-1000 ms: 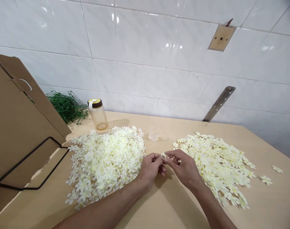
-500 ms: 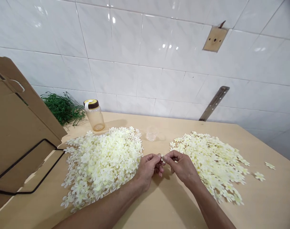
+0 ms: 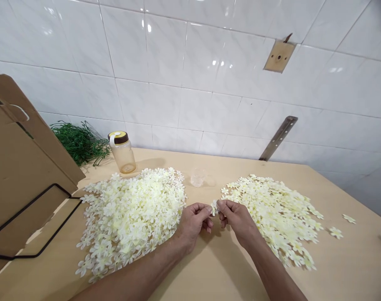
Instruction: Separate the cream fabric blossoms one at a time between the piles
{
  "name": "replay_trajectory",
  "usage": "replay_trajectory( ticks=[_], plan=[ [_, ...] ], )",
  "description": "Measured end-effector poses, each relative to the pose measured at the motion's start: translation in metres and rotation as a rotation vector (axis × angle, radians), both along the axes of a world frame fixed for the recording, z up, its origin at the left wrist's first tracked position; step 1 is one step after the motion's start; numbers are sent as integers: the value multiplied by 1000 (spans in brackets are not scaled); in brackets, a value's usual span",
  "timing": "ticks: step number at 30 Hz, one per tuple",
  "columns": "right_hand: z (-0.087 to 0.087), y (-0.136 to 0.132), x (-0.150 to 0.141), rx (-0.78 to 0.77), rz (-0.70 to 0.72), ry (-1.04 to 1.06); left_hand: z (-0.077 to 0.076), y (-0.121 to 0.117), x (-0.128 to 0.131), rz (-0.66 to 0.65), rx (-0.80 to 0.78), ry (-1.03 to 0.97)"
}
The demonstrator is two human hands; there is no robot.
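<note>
My left hand (image 3: 195, 220) and my right hand (image 3: 237, 220) meet above the table's middle, both pinching one small cream fabric flower (image 3: 214, 206) between thumb and fingertips. A large heap of cream flowers (image 3: 130, 213) lies just left of my left hand. A flatter spread of flower pieces (image 3: 278, 213) lies right of my right hand. The other fingers of both hands are curled in.
The wooden table (image 3: 215, 271) meets a white tiled wall. A small clear cup (image 3: 197, 177) stands behind the hands, a lidded plastic bottle (image 3: 122, 152) and green plastic foliage (image 3: 79, 142) at back left, a cardboard box (image 3: 18, 167) at left. Loose flowers (image 3: 336, 232) lie far right.
The hands stay joined on the flower and the fingers have shifted slightly on it. The view has drifted a little; nothing else on the table moved.
</note>
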State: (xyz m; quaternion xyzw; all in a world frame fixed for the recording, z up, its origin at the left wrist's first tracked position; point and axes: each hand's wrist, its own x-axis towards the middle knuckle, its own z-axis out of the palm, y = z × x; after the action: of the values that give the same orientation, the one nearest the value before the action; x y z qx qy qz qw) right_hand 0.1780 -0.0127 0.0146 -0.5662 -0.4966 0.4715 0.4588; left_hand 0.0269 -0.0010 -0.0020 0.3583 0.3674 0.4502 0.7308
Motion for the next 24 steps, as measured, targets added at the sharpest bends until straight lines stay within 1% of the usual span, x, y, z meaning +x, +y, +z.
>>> replay_trajectory(
  ticks=[3, 6, 7, 9, 11, 12, 13, 14, 16, 17, 18, 21, 22, 24],
  plan=[
    [1, 1, 1, -60, -13, 157, 1, 1, 0, 24, 10, 17],
    [0, 2, 4, -63, -35, 203, 3, 0, 1, 48, 28, 54],
    [0, 3, 5, -46, -57, 186, 3, -1, 1, 47, 36, 81],
    [1, 2, 4, 20, -146, 97, 2, -3, 2, 27, 59, 156],
    [5, 0, -1, 133, -257, -56, -1, -7, 5, -12, 100, 239],
    [8, -2, -5, 202, -287, -140, -3, -9, 6, -33, 125, 272],
    [12, -4, -9, 269, -281, -221, -5, -11, 7, -53, 152, 292],
    [15, -6, -13, 328, -231, -287, -7, -12, 8, -66, 181, 298],
    [21, -10, -18, 371, -53, -363, -9, -13, 8, -76, 225, 283],
    [22, -11, -18, 381, -13, -388, -9, -13, 8, -70, 229, 273],
    [23, -11, -17, 389, -8, -413, -9, -11, 8, -59, 218, 263],
    [19, -10, -6, 421, -123, -503, -6, -6, 5, -6, 122, 228],
    [17, -9, -3, 418, -133, -526, -4, -4, 4, 19, 93, 203],
    [13, -7, 2, 392, -94, -553, -2, -2, 3, 60, 57, 145]
  ],
)
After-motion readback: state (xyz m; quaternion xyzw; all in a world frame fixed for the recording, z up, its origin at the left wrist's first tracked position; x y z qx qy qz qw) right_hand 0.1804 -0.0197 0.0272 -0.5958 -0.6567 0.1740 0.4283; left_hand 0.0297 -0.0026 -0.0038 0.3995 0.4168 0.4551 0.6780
